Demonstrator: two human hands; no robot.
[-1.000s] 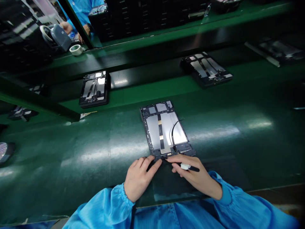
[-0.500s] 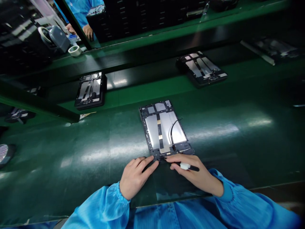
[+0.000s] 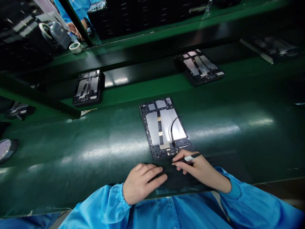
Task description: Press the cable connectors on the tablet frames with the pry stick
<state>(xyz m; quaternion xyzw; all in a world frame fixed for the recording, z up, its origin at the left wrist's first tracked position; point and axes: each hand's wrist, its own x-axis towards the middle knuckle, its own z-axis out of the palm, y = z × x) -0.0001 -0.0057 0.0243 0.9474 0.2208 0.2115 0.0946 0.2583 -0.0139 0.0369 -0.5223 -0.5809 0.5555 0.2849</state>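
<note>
An opened tablet [image 3: 164, 127] lies on the green bench in front of me, its silver inner plates, dark ribbon cable and thin curved black cable showing. My left hand [image 3: 144, 183] rests just below the tablet's near edge, apart from it, fingers stretched out and holding nothing. My right hand [image 3: 196, 168] is closed around slim black tweezers [image 3: 189, 158] with a white band. It is beside the tablet's near right corner, and the fine tips are partly hidden by the fingers.
Behind lie two more opened tablets, one at left [image 3: 87, 87] and one at right [image 3: 201, 66]. A green post [image 3: 38, 98] crosses the left side. Tape roll [image 3: 75, 47] and black stacked trays [image 3: 138, 16] stand on the far ledge, where a co-worker's hands [image 3: 75, 30] show.
My left hand has come off the tablet's near edge, moving down and slightly right. My right hand has drawn a little to the right with the tweezers, away from that edge.
</note>
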